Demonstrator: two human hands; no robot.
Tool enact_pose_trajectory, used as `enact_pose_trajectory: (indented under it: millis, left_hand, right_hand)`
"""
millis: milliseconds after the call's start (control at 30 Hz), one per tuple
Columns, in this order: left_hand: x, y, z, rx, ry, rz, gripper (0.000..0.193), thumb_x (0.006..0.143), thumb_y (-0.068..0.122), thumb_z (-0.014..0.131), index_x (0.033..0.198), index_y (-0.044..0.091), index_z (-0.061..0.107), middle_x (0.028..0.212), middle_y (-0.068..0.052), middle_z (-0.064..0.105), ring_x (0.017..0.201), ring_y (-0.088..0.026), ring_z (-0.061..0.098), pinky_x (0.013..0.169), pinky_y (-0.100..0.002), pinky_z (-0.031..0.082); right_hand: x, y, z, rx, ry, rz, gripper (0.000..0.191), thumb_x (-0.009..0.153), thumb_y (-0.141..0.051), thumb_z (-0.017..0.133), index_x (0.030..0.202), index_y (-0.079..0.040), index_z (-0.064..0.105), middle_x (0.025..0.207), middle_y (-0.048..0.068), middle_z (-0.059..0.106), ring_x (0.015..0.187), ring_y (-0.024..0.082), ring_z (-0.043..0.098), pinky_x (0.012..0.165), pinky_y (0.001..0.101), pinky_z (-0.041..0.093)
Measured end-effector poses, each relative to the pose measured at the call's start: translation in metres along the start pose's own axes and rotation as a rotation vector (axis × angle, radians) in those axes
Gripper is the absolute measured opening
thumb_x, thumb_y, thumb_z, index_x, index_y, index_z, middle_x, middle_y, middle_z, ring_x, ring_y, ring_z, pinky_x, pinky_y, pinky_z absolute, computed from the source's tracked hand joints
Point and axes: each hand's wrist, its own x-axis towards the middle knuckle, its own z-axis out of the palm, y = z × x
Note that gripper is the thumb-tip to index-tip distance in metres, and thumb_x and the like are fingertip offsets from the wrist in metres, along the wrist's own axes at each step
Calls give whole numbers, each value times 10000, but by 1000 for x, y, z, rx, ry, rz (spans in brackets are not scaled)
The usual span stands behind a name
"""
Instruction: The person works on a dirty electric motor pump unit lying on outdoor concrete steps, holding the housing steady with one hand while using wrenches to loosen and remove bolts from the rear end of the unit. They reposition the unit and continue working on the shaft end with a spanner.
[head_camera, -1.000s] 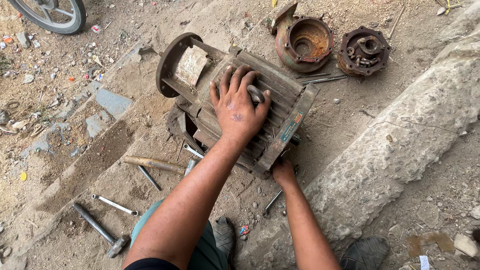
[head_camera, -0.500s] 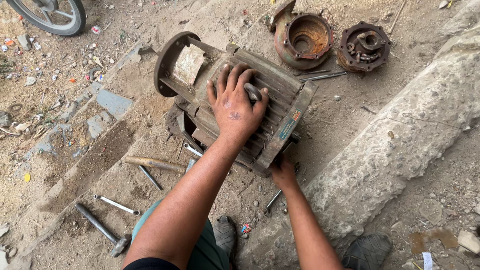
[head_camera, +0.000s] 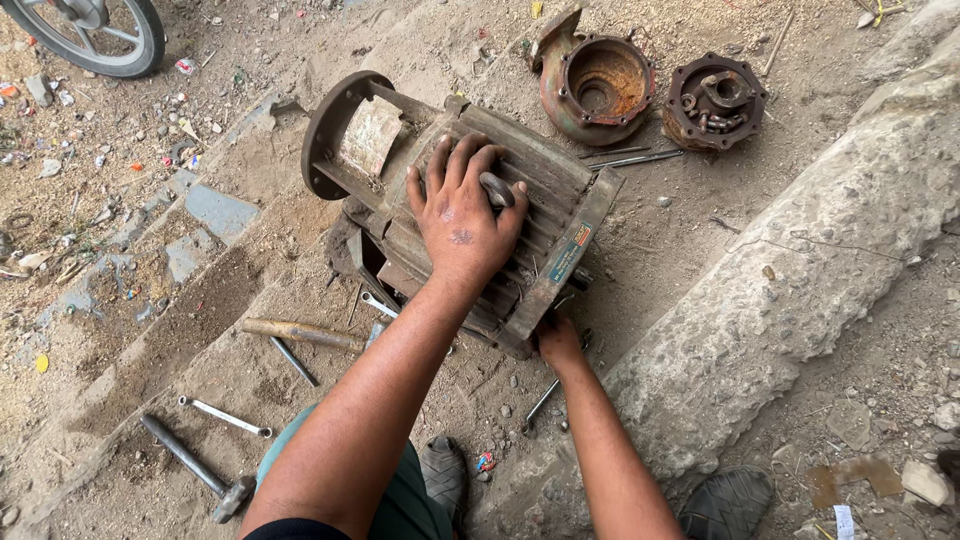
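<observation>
A dirty, ribbed electric motor body (head_camera: 545, 180) lies on its side on sandy ground, its round end flange (head_camera: 325, 130) pointing away to the left. My left hand (head_camera: 455, 225) lies flat on top of the ribs with fingers spread, and a metal lifting ring (head_camera: 497, 188) sits between thumb and forefinger. My right hand (head_camera: 556, 342) is curled around the lower corner of the near end plate (head_camera: 570, 250), with its fingertips hidden beneath.
Two rusty round castings (head_camera: 595, 90) (head_camera: 715, 100) lie behind the motor. A hammer (head_camera: 195, 465), a spanner (head_camera: 225, 417), a wooden-handled tool (head_camera: 300, 333) and a small wrench (head_camera: 380, 305) lie at the left. A concrete kerb (head_camera: 800, 270) runs along the right. A wheel (head_camera: 100, 35) stands top left.
Both hands keep their places on the motor. Only the view has drifted slightly.
</observation>
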Motion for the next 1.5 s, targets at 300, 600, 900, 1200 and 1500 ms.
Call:
enact_pose_trajectory:
  millis: [300,600,900,1200,1500]
  left_hand:
    - [-1,2,-2,-18,24,11,490,865,442,706,1285,197,647,1447,-48,560,1455,-323,394,1217,-639,149]
    - [0,2,-4,-19,24,16,498,869,438,705,1294,188,640,1451,-66,548,1450,-337,387,1216,-639,142]
    - [1,1,-2,-5,-2,-3,490,863,446,706,1284,204,641,1444,-51,553,1457,-329,384,1221,-626,135]
    - [0,0,2,8,19,0,507,866,460,699,1300,206,634,1442,-60,547,1451,-321,386,1218,-628,138]
    - [1,1,0,2,3,0,483,875,463,699,1286,216,640,1444,-42,550,1455,-317,383,1216,-623,144]
  right_hand:
    - [-9,-6,7,-15,37,192,345,1049,-370,410,1117,-110,626,678,28,601,511,108,515,451,294,426]
    - [-18,5,10,-297,101,-302,349,1014,-158,389,1227,34,588,1077,193,691,980,313,671,883,450,552]
    - [-40,-37,4,-420,106,-429,529,931,-194,638,1392,31,509,1309,235,629,1198,412,620,999,488,514]
    - [-81,-98,-53,-1099,303,-136,322,1017,-457,650,1021,-136,684,678,50,719,506,175,651,731,391,559]
    - [-54,-76,-86,-44,125,-25,260,1041,-221,520,1091,-15,671,856,87,755,656,190,705,562,353,550]
